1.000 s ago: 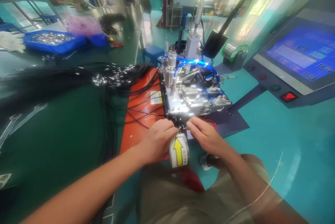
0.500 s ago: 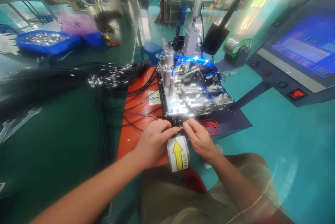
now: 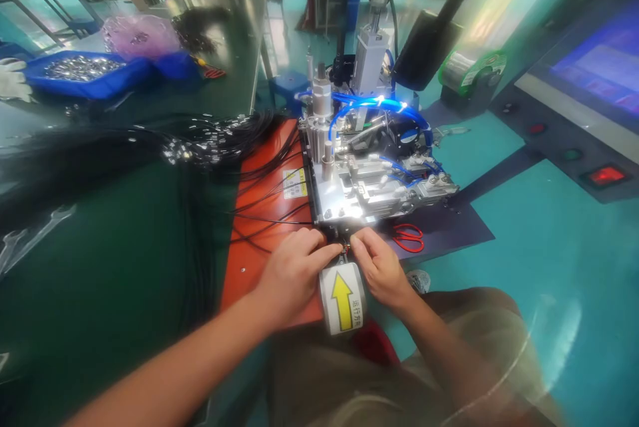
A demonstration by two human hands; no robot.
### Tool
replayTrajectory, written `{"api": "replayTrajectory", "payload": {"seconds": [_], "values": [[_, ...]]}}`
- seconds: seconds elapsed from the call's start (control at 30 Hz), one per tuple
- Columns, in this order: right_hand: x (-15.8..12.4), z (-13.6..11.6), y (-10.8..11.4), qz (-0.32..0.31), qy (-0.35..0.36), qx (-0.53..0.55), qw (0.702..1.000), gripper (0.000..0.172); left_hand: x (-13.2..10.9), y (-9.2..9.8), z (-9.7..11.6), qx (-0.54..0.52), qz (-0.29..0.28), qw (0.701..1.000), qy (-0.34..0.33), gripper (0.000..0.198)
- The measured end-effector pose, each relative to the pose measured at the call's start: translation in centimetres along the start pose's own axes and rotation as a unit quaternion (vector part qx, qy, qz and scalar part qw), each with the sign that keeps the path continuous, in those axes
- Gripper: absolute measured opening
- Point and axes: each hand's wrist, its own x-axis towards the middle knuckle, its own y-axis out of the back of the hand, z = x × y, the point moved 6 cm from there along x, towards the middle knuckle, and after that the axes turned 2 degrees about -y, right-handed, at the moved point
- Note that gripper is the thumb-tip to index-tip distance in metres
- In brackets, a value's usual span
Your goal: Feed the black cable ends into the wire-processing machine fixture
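- Machine (image 3: pixel 367 197): in place; cables (image 3: pixel 267 221) lie across the orange plate (image 3: pixel 249 294) at its left.
- Change: my right hand (image 3: pixel 378 266) is now closer to my left hand (image 3: pixel 294 267), baring the red handles (image 3: pixel 410 237); I judge both hands work one spot.
- Right hand: narrow pinch, apparently on the small part. Left hand: fingers curled, thumb out against it; grip underneath hidden, cannot tell.
- Small part (image 3: pixel 346 249): between fingertips, above the roller (image 3: pixel 343 300); too tiny to identify.

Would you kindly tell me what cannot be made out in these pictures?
In the head view:
Small part: too small, partly covered by the left hand and right hand.
Screen: wording blurred, right side cut off by the edge.
White glove: cut off by left edge.
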Motion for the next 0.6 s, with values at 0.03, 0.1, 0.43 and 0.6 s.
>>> {"api": "replayTrajectory", "payload": {"seconds": [0.03,0.1,0.43,0.6], "values": [[-0.02,0.02,0.00,0.001,0.000,-0.001,1.000,0.025,0.01,-0.02,0.00,-0.001,-0.001,1.000,0.001,0.030],[-0.05,0.04,0.03,0.002,-0.001,-0.004,1.000,0.025,0.03,-0.05,-0.04,0.000,-0.002,1.000,0.004,0.030],[0.04,0.14,-0.01,0.003,-0.006,-0.012,1.000,0.025,0.00,-0.13,-0.14,0.006,-0.005,1.000,0.004,0.029],[-0.06,0.25,-0.08,0.003,0.003,-0.003,1.000,0.024,-0.06,-0.26,-0.20,0.001,-0.007,1.000,0.006,0.028]]}}
